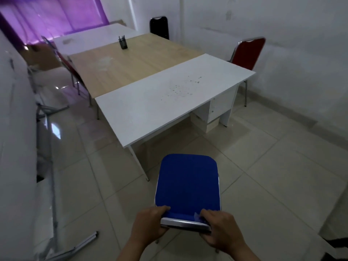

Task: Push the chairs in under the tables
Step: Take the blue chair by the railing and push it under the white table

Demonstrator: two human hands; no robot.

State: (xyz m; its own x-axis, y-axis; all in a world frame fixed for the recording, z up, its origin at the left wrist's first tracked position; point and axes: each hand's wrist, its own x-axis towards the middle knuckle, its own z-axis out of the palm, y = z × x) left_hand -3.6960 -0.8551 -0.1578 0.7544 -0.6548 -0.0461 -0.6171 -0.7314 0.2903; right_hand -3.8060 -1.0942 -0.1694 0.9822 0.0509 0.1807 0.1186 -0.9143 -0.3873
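Observation:
A blue chair point(188, 181) with a chrome frame stands on the floor in front of the near white table point(150, 110), its seat a short way off the table's edge. My left hand point(148, 223) grips the left end of the chair's top rail and my right hand point(220, 228) grips the right end. Beyond the white table lie a wooden table point(131, 63) and a second white table point(90, 38). A red chair point(248, 52) stands at the right, a black chair point(159, 27) at the far end, and another red chair point(69, 66) at the left.
A black pen holder point(123, 43) stands on the wooden table. The near table has a drawer unit point(220, 108) under its right side. A white partition point(17, 129) with metal feet runs along the left. Walls close in at the right and back. The floor is tiled.

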